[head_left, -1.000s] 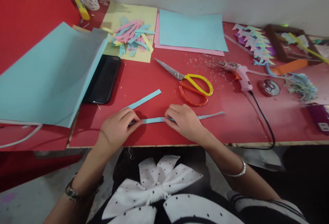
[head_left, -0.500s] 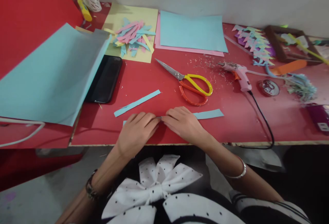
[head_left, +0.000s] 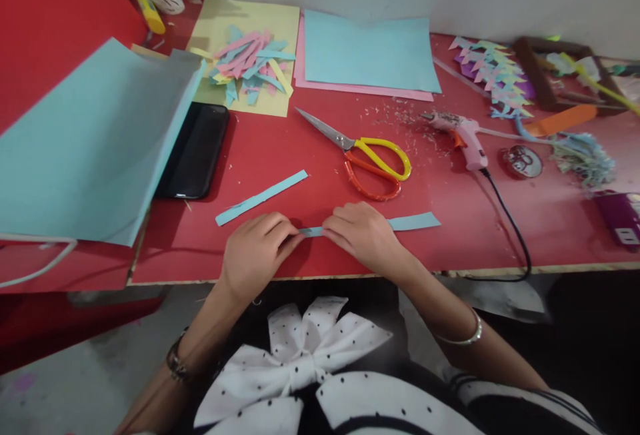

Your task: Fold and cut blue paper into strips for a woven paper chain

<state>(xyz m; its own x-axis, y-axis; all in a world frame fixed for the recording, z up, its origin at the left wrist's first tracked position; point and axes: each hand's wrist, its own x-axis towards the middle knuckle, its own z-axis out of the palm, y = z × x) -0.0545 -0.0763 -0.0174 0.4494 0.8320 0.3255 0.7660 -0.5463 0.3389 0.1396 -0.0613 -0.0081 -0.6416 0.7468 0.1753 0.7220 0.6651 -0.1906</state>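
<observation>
Both my hands pinch one light blue paper strip (head_left: pixel 414 222) close to the table's front edge. My left hand (head_left: pixel 257 248) is closed on its left part, and my right hand (head_left: pixel 363 232) is closed nearer the middle. A short piece of the strip shows between my fingertips, and its right end sticks out past my right hand. Just beyond my left hand lies a second blue paper strip (head_left: pixel 263 196), slanted on the table. Scissors (head_left: pixel 357 154) with yellow and orange handles rest behind my right hand, blades pointing back left.
A pink glue gun (head_left: pixel 463 138) with a black cord lies at right. Paper cuttings (head_left: pixel 253 62) heap on a yellow sheet (head_left: pixel 200 92). Blue sheets (head_left: pixel 370 48) lie at the back. A black phone (head_left: pixel 197 152) sits partly under a blue sheet (head_left: pixel 95 155) at left.
My hands have moved slightly apart along the strip, so more of it shows between my fingertips. The camera view has shifted a little.
</observation>
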